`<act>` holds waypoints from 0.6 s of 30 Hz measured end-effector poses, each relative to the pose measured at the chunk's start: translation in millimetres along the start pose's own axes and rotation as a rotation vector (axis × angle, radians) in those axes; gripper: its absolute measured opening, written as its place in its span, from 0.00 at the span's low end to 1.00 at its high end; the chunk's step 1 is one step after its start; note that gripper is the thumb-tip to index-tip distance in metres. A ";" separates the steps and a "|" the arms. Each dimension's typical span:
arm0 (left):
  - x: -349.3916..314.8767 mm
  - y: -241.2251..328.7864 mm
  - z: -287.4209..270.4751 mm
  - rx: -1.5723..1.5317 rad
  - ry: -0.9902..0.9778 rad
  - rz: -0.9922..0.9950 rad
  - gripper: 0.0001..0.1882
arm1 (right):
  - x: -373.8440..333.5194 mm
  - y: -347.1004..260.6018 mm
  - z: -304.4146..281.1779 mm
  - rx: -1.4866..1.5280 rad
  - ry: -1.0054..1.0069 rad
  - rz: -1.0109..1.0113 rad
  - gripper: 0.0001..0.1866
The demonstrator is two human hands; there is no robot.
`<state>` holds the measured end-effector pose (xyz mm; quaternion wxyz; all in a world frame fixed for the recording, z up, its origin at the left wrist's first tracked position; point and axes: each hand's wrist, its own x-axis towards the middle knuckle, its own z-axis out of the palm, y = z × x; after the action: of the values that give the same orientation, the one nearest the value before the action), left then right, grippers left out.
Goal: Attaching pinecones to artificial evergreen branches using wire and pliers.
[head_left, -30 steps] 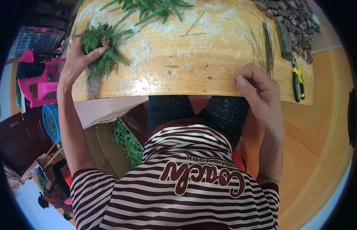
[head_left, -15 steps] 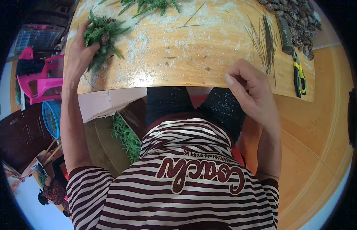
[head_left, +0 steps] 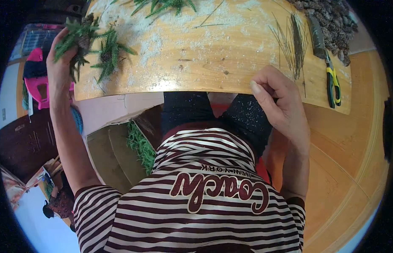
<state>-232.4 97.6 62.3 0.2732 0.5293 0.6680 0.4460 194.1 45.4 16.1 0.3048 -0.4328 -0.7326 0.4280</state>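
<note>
My left hand (head_left: pixel 63 52) is closed round a green artificial pine sprig (head_left: pixel 80 36) with a brown pine cone on it, held up at the table's left edge. Beside it, a second green sprig (head_left: pixel 108 57) with a small cone lies on the wood. My right hand (head_left: pixel 274 90) hovers at the front edge of the table, fingers curled in and thumb close to the forefinger. Nothing shows in it, though its fingertips are partly hidden.
White flakes are scattered over the wooden table (head_left: pixel 196 76). More green sprigs (head_left: pixel 165 5) lie at the far edge. To the right are thin dark wires (head_left: pixel 296 46), pliers with yellow-black handles (head_left: pixel 333 86) and heaped pine cones (head_left: pixel 331 25). A box of greenery (head_left: pixel 140 145) stands below.
My left hand has lifted one sprig off the table and moved it left, uncovering the other sprig that stays behind. My right hand has barely moved.
</note>
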 end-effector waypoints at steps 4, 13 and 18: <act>-12.6 2.4 0.6 -0.151 -0.157 -0.181 0.29 | -2.8 3.6 -2.3 0.003 0.004 -0.016 0.04; -36.1 11.9 40.3 0.100 -0.491 -0.186 0.34 | -16.0 14.2 -12.7 -0.015 0.007 -0.080 0.03; -40.5 5.0 45.8 0.111 -0.430 -0.151 0.32 | -24.7 20.9 -21.5 -0.003 0.020 -0.082 0.03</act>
<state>-180.0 73.3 41.6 0.4122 0.5746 0.6559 0.2640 230.3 36.5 5.2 0.3285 -0.4070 -0.7473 0.4098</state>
